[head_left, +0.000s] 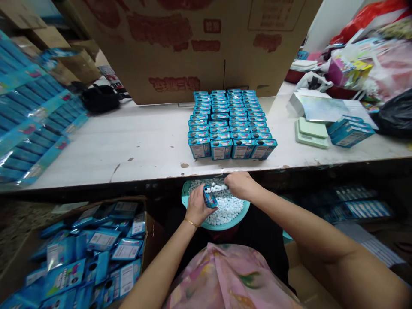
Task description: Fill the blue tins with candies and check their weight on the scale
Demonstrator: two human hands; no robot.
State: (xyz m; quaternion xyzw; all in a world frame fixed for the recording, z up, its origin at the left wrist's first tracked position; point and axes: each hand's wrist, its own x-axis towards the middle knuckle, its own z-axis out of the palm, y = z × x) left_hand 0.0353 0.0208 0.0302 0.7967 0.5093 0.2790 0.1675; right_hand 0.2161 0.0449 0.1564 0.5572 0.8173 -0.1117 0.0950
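Note:
My left hand (197, 206) is wrapped round a small blue box (210, 198), tilted with its open top toward the right. In my right hand (240, 184), the fingers are closed on what looks like a small scoop (218, 188), mostly hidden under a row of white pellets. Its loaded end meets the mouth of the box. Both hands are over a turquoise basin (230, 226) full of the same small white pellets (227, 210). Just beyond, rows of blue boxes (221, 148) stand on the white table, with a few white pellets lying on their tops.
A large cardboard box (206, 56) stands behind the rows. On the right are a pale green scale (311, 132), more blue boxes (350, 132) and bags. A carton (145, 231) of blue packs sits at lower left, with stacked trays (35, 107) above.

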